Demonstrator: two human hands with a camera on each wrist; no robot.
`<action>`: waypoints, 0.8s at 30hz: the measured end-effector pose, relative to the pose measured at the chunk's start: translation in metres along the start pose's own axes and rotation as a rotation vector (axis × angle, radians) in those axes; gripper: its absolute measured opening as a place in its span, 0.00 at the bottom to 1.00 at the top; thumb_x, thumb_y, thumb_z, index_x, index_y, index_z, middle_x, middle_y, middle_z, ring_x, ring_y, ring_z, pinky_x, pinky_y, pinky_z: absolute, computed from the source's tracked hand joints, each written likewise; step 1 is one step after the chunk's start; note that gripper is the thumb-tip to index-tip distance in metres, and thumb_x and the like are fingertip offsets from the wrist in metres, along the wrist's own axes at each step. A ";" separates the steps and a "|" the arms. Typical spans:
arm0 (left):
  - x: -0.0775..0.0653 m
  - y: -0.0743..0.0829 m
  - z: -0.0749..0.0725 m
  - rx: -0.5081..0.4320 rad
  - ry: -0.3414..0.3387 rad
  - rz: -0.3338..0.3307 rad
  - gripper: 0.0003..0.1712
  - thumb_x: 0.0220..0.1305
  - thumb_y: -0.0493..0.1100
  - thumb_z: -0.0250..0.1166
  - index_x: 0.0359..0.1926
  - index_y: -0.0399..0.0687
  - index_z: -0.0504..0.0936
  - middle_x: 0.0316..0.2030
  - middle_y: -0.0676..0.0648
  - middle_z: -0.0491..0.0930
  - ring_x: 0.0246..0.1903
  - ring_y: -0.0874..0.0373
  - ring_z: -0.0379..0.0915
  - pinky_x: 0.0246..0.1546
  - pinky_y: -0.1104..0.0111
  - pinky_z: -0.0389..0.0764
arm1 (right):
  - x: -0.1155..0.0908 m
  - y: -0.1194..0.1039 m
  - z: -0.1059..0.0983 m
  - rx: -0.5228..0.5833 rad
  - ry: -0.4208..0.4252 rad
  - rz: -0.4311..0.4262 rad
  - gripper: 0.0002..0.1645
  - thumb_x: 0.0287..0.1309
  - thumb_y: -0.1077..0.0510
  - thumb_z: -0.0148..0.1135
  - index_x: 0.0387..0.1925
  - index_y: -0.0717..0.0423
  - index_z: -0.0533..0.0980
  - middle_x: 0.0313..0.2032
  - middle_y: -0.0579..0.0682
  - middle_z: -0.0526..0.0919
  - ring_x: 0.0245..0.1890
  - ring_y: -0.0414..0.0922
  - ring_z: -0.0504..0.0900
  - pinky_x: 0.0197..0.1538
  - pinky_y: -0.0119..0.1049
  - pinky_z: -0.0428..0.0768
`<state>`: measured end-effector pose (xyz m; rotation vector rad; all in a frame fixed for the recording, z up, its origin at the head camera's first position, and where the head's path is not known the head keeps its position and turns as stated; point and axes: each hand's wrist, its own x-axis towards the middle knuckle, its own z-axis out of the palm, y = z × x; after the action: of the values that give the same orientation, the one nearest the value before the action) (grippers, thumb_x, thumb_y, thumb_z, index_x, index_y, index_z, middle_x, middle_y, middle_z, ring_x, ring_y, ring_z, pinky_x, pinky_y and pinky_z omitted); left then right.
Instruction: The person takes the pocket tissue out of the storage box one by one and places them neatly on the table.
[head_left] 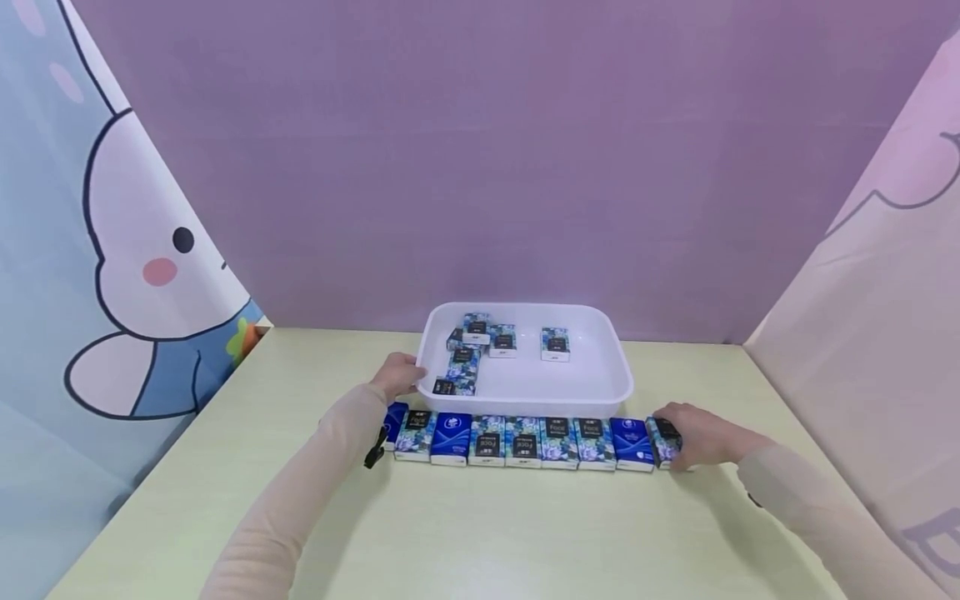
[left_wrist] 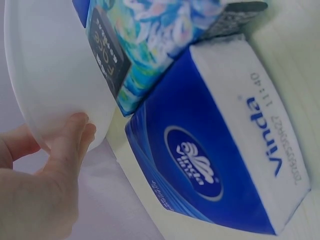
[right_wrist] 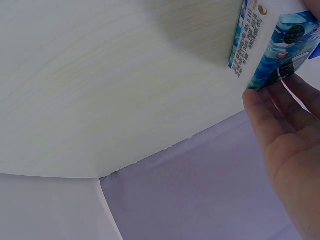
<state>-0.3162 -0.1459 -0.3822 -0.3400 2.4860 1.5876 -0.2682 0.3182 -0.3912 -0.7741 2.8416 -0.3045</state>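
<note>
My left hand (head_left: 397,375) pinches the left rim of a white plastic tray (head_left: 525,407); in the left wrist view its thumb and fingers (left_wrist: 75,135) close over the tray's edge. Along the front of the tray runs a row of tissue packs, some blue and some floral with black labels. A blue Vinda tissue pack (left_wrist: 200,165) lies nearest the left hand. At the row's right end, my right hand (head_left: 701,435) grips a floral tissue pack (head_left: 663,440), which tilts slightly beside a blue pack (head_left: 632,443). The right wrist view shows this pack's printed white side (right_wrist: 260,40).
Inside the tray, several floral packs cluster at the left, one floral pack (head_left: 555,343) lying apart on the right. The pale wooden table (head_left: 510,533) meets a purple backdrop (head_left: 510,167) behind the tray. Printed cloth panels (head_left: 45,275) flank both sides.
</note>
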 end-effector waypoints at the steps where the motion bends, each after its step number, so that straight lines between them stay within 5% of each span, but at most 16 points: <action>1: 0.000 0.000 0.000 0.000 0.000 0.002 0.21 0.65 0.35 0.52 0.57 0.29 0.67 0.53 0.32 0.72 0.53 0.41 0.70 0.54 0.53 0.74 | 0.000 0.000 0.000 0.000 0.001 -0.002 0.41 0.28 0.55 0.76 0.49 0.63 0.72 0.42 0.52 0.77 0.42 0.48 0.74 0.49 0.50 0.76; 24: -0.001 0.000 0.001 0.001 0.008 -0.021 0.21 0.66 0.36 0.52 0.58 0.31 0.67 0.53 0.34 0.72 0.53 0.42 0.70 0.55 0.53 0.74 | -0.002 -0.011 0.000 -0.029 -0.026 0.005 0.45 0.28 0.52 0.76 0.52 0.67 0.70 0.44 0.55 0.77 0.45 0.52 0.75 0.53 0.55 0.74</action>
<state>-0.3155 -0.1445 -0.3820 -0.3722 2.4808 1.5797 -0.2615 0.3100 -0.3883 -0.7704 2.8288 -0.2507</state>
